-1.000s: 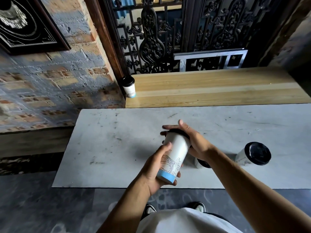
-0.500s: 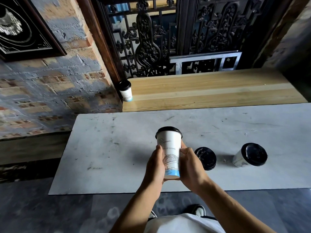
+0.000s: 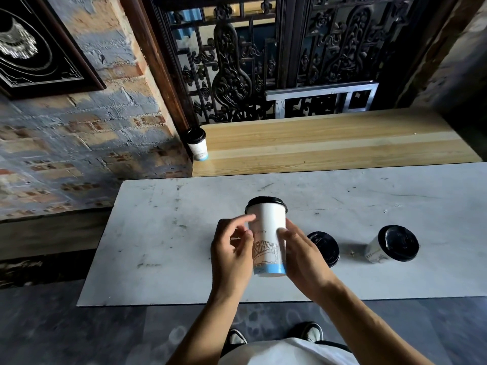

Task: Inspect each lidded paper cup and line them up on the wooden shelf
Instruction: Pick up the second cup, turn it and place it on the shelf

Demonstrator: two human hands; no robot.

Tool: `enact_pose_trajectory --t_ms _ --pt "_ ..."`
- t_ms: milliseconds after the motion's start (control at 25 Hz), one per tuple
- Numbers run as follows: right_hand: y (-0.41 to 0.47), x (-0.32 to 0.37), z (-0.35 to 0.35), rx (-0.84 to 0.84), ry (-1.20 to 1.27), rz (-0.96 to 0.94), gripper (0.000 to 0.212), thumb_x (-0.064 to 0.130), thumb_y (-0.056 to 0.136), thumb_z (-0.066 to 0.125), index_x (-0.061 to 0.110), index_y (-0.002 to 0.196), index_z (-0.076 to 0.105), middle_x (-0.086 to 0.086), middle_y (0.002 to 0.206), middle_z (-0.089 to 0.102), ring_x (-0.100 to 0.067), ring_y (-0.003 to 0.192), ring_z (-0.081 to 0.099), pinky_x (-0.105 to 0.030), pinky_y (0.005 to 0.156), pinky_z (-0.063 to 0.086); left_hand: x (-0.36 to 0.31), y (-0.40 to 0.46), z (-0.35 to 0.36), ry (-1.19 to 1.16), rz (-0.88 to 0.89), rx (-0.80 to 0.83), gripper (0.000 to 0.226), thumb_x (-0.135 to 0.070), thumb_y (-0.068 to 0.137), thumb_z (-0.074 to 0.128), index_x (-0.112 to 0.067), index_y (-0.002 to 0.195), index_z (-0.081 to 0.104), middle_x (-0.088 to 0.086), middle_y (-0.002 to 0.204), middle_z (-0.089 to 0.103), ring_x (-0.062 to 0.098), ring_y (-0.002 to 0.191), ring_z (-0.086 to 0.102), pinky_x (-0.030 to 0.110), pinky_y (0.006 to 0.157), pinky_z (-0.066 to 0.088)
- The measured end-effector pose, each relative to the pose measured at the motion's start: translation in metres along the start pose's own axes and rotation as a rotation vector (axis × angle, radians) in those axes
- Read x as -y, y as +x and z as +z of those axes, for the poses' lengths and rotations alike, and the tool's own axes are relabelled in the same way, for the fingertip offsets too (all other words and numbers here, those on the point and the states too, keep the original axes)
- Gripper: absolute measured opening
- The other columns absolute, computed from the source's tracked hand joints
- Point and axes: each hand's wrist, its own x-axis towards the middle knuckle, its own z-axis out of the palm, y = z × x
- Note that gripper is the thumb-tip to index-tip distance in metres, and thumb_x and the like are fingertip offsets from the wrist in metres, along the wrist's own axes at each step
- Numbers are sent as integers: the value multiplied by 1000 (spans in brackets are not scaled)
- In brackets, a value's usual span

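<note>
Four cups show in the head view, the only one there is. One paper cup (image 3: 267, 239) is held upright above the grey table (image 3: 158, 233), black lid on top, blue band at the bottom. The right hand (image 3: 303, 256) wraps its lower right side and seems to carry it. The left hand (image 3: 232, 251) sits at its left with fingers loose and partly spread, a fingertip near the lid rim; how much it grips I cannot tell.

Another cup (image 3: 197, 143) already stands at the left end of the wooden shelf (image 3: 329, 143). Two more (image 3: 325, 247) (image 3: 392, 245) wait on the table to the right, the nearer one just beside the right wrist.

Risks, as I judge them: with one hand loose, turning the cup could let it slip or pop the lid; a swing of the right forearm could knock over the nearest waiting cup.
</note>
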Motion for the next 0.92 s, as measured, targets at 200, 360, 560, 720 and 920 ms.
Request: enact_pose_trajectory --t_ms 200,360,560,720,920 --pt "-5 8 5 -1 -44 -11 44 29 94 61 15 136 62 -29 132 66 -40 112 67 -66 105 46 -8 -3 -2 -89 10 63 26 -7 90 64 -25 99 80 3 103 67 8 90 68 15 78 52" --pt "-5 13 6 -1 -89 -9 39 24 97 56 20 135 63 -29 131 66 -43 109 67 -62 101 48 -4 -5 -3 -96 -13 67 22 -41 82 77 -27 99 74 2 105 72 17 93 72 40 79 61" --pt "-2 15 4 -108 -89 -29 40 19 110 34 28 140 60 -21 117 74 -37 90 75 -46 77 60 3 -2 -10 -83 -110 73 44 -53 68 83 -28 103 70 1 107 74 17 100 72 44 83 63" --pt "-1 16 1 -124 -132 -57 51 2 104 42 35 141 58 -19 115 64 -35 94 65 -46 86 52 4 2 -15 -52 -82 55 24 -39 79 84 -35 101 76 -2 103 74 11 89 71 28 76 59" --pt "2 14 -1 -134 -125 -73 55 3 98 60 20 150 48 -18 129 61 -21 96 69 -29 77 58 10 8 -21 -23 40 55 26 -6 91 73 -30 98 81 -3 101 71 16 92 71 25 81 56"
